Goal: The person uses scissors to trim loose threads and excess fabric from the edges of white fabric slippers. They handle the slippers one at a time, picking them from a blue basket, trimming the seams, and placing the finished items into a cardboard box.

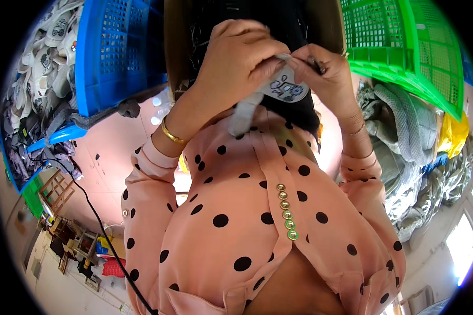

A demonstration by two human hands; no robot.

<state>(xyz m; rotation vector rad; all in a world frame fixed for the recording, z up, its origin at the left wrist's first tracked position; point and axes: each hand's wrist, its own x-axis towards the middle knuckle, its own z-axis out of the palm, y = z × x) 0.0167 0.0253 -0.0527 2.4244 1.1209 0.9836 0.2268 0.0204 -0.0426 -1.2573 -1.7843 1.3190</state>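
Note:
Both my hands are raised in front of my chest, working on a light grey fabric piece (286, 86) with a dark and coloured embroidered motif and a strap-like end hanging down to the left. It looks like a shoe upper. My left hand (234, 60) pinches its upper edge between thumb and fingers. Opposite it, my right hand (326, 71) grips the right edge with bent fingers. A small dark metal tool (316, 64) shows among the right fingers; most of it is hidden, so its kind cannot be told.
An open cardboard box (174, 47) holding dark material stands beyond my hands. At left are a blue plastic crate (118, 58) and a heap of similar pale pieces (50, 52). At right, a green crate (378, 55) stands above piled grey fabric (399, 121). A black cable (89, 202) hangs at left.

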